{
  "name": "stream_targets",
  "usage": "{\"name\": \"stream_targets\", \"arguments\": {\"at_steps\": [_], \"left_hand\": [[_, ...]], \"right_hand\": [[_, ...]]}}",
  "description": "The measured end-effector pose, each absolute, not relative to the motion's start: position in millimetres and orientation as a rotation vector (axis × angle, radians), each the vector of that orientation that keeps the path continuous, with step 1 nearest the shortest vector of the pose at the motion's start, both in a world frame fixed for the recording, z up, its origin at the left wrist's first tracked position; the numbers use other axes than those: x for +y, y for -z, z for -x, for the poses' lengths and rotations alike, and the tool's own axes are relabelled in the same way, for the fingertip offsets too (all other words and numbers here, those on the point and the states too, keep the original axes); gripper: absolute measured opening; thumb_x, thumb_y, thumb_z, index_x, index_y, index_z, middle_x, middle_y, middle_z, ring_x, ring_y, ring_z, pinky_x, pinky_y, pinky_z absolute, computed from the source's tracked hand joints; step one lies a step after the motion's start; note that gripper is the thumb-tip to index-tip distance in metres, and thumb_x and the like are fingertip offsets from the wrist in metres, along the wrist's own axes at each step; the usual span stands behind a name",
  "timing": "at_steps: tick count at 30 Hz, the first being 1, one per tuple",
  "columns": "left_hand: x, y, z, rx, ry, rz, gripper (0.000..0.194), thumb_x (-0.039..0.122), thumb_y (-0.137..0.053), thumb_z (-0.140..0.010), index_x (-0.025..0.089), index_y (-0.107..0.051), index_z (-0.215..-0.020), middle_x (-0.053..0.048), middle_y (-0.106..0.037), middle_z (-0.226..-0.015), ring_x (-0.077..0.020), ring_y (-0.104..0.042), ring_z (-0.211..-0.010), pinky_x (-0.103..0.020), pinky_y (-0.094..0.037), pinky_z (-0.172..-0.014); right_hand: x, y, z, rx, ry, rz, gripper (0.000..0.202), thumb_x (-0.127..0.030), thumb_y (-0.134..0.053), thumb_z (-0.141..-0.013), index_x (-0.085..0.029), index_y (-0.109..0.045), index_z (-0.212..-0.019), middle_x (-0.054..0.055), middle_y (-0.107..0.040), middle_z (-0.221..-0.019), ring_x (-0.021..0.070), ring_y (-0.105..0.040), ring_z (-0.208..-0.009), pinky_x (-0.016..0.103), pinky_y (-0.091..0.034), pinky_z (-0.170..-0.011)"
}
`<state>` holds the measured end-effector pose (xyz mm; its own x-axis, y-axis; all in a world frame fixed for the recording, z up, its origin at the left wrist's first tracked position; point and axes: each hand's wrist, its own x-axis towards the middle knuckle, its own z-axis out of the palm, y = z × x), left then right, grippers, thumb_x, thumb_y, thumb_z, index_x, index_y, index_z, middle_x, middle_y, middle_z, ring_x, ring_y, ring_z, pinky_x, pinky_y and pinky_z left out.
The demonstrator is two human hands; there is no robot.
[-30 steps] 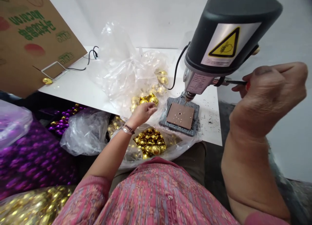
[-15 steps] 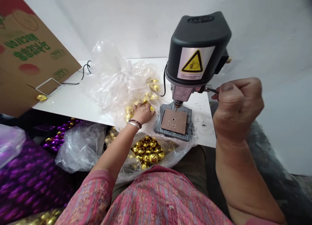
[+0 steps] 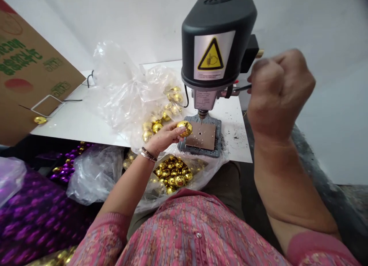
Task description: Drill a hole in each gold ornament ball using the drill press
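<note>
Left hand (image 3: pixel 165 139): reached forward across the near side of the white table (image 3: pixel 243 145); a gold ball (image 3: pixel 185 128) is pinched between the thumb and the fingers, with the thumb laid on the near side.
Ball's place: held at the left edge of the brown pad (image 3: pixel 205 137), to the left of the drill bit (image 3: pixel 202 121) and apart from it; whether the pad is touched cannot be told.
Right hand (image 3: pixel 280 93): raised at the right of the drill (image 3: pixel 220 39), slightly blurred; the fingers are curled into a fist around the handle (image 3: pixel 243 88), whose outer end is hidden.
Drill: black on top, marked with a yellow warning triangle (image 3: pixel 211 57); the bit is pointed down over the pad, in which a small hole is seen.
Base (image 3: pixel 217 141): gray, set under the pad; dark crumbs (image 3: pixel 235 132) are scattered to its right.
Plastic bag (image 3: pixel 123 91): crumpled on the table left of the drill, with more gold balls (image 3: pixel 157 128) at its near end.
Lap: an opened clear bag (image 3: pixel 201 175) is filled with gold balls.
Far left: a printed cardboard box (image 3: pixel 37 93) is seen above shiny purple balls (image 3: pixel 43 216).
</note>
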<state>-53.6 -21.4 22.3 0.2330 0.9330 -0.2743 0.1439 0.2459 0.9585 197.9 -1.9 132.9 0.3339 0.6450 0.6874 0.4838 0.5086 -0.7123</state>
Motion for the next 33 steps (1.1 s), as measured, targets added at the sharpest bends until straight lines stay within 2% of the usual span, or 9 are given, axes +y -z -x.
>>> {"name": "stream_targets", "arguments": {"at_steps": [2,6,10,15,20,22,28,32,33], "left_hand": [[-16,-21,39,1.224,-0.761,-1.166,0.044,0.047,-0.088,-0.080,0.019,-0.076,-0.111,-0.006,-0.078,-0.100,-0.0120,-0.070,-0.074,-0.022,-0.047,-0.062],[-4,-18,18,1.332,-0.685,-1.182,0.040,0.040,-0.085,-0.084,0.018,-0.074,-0.116,-0.006,-0.080,-0.103,-0.0132,-0.073,-0.076,-0.021,-0.047,-0.061],[4,-13,11,1.412,-0.646,-1.254,0.032,0.035,-0.082,-0.088,0.017,-0.073,-0.114,-0.003,-0.078,-0.096,-0.0120,-0.070,-0.072,-0.023,-0.051,-0.065],[5,-7,6,1.462,-0.634,-1.356,0.042,0.027,-0.084,-0.085,0.016,-0.074,-0.124,-0.002,-0.076,-0.092,-0.0124,-0.066,-0.068,-0.026,-0.053,-0.067],[4,-9,-2,1.571,-0.603,-1.566,0.052,0.027,-0.090,-0.078,0.017,-0.078,-0.127,-0.004,-0.080,-0.104,-0.0194,-0.073,-0.091,-0.031,-0.059,-0.087],[5,-8,-6,1.553,-0.607,-1.602,0.058,0.025,-0.092,-0.075,0.017,-0.077,-0.131,-0.004,-0.081,-0.104,-0.0216,-0.074,-0.096,-0.033,-0.060,-0.093],[5,-1,-16,1.493,-0.628,-1.549,0.058,0.024,-0.091,-0.076,0.015,-0.078,-0.131,-0.003,-0.081,-0.094,-0.0226,-0.075,-0.093,-0.034,-0.061,-0.093],[3,-2,-18,1.505,-0.614,-1.510,0.060,0.024,-0.089,-0.075,0.015,-0.076,-0.133,0.000,-0.080,-0.095,-0.0198,-0.073,-0.090,-0.031,-0.060,-0.091],[2,-2,-19,1.501,-0.619,-1.509,0.060,0.024,-0.088,-0.075,0.015,-0.076,-0.133,0.000,-0.080,-0.096,-0.0192,-0.072,-0.089,-0.030,-0.060,-0.090]], "right_hand": [[10,-154,-200,-1.317,-0.247,1.202,0.039,-0.018,-0.052,-0.102,-0.017,-0.033,-0.068,-0.006,-0.037,-0.062,0.0000,-0.033,-0.065,0.025,-0.025,-0.071],[39,-179,-204,-1.344,-0.396,1.218,0.038,-0.025,-0.048,-0.104,-0.013,-0.043,-0.068,-0.006,-0.030,-0.065,-0.0008,-0.029,-0.065,0.020,-0.024,-0.066],[56,-179,-204,-1.308,-0.455,1.188,0.036,-0.022,-0.044,-0.104,-0.013,-0.038,-0.069,-0.006,-0.022,-0.068,-0.0043,-0.023,-0.064,0.013,-0.025,-0.066],[54,-178,-203,-1.341,-0.474,1.120,0.037,-0.023,-0.040,-0.107,-0.016,-0.035,-0.071,-0.007,-0.018,-0.068,-0.0065,-0.027,-0.061,0.010,-0.026,-0.064],[48,-179,-205,-1.326,-0.505,1.134,0.035,-0.026,-0.044,-0.104,-0.016,-0.038,-0.071,-0.006,-0.024,-0.069,-0.0057,-0.041,-0.065,0.011,-0.032,-0.066],[49,-179,-205,-1.327,-0.502,1.130,0.034,-0.025,-0.043,-0.104,-0.016,-0.039,-0.072,-0.006,-0.027,-0.070,-0.0056,-0.041,-0.066,0.011,-0.034,-0.068],[41,-179,-207,-1.335,-0.564,1.127,0.035,-0.029,-0.050,-0.104,-0.015,-0.042,-0.073,-0.006,-0.030,-0.068,-0.0034,-0.036,-0.064,0.013,-0.028,-0.064],[11,-160,-208,-1.464,-0.274,1.043,0.041,-0.022,-0.054,-0.103,-0.018,-0.029,-0.070,-0.006,-0.027,-0.063,-0.0002,-0.027,-0.062,0.019,-0.027,-0.063],[2,-150,-209,-1.511,-0.190,1.039,0.034,-0.021,-0.054,-0.100,-0.018,-0.034,-0.073,-0.006,-0.029,-0.064,0.0013,-0.028,-0.062,0.020,-0.028,-0.063]]}}
